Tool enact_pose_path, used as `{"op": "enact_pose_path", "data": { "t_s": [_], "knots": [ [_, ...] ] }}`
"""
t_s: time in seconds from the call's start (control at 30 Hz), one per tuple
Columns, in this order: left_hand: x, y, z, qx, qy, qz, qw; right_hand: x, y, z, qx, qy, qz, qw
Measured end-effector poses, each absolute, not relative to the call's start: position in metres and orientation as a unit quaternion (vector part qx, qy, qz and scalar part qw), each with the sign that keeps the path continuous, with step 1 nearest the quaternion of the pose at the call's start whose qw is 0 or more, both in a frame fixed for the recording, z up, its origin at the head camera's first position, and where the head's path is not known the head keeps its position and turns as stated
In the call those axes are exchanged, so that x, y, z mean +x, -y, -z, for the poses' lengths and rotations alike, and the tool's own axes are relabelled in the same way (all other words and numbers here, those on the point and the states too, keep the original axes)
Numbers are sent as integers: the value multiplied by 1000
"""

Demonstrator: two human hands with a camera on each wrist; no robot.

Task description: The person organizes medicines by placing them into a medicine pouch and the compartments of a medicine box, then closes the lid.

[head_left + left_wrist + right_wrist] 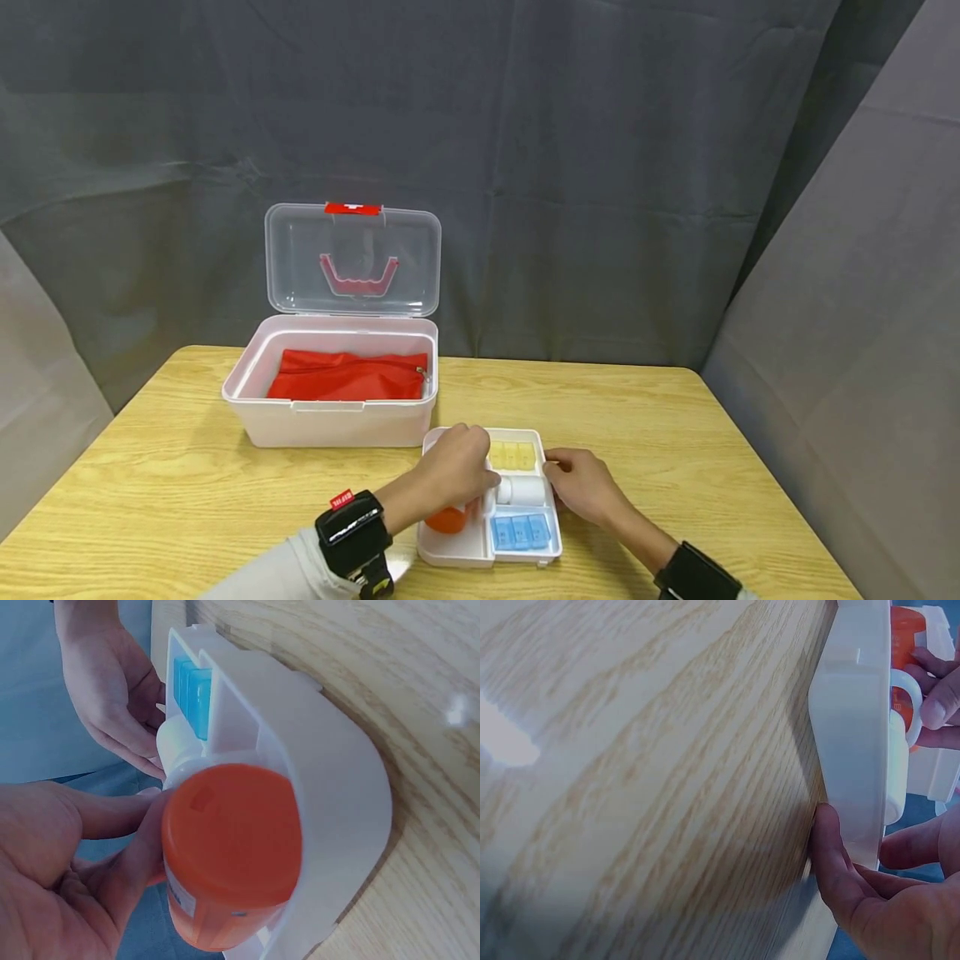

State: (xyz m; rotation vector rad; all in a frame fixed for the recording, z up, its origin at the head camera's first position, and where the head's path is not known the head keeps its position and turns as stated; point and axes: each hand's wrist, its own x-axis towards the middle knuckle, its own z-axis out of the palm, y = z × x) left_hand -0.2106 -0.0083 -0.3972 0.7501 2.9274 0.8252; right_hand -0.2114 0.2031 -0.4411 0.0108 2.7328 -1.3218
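A white compartment tray lies on the wooden table near me. My left hand reaches into its left side and grips an orange bottle; in the left wrist view my fingers curl beside the orange bottle. A white bottle lies on its side in the middle compartment. My right hand holds the tray's right rim: the thumb presses the outer wall of the tray, and the fingers reach over near the white bottle. A yellow pill box and a blue pill box sit in the tray.
An open white plastic case stands behind the tray with a red zip pouch inside and its clear lid upright. Grey curtains close in the table at the back and both sides.
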Motion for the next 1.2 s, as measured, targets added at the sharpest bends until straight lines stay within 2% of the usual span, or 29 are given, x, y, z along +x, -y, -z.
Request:
{"op": "enact_pose_path", "data": {
  "t_s": [0.6, 1.0, 1.2],
  "knots": [
    [-210, 9, 394, 230, -940, -250, 14, -209, -201, 440, 1, -897, 439, 47],
    [-218, 6, 402, 195, -928, -310, 68, -208, -201, 440, 1, -896, 441, 42],
    [-220, 3, 403, 202, -930, -303, 54, -207, -202, 440, 2, -899, 436, 41]
  ]
}}
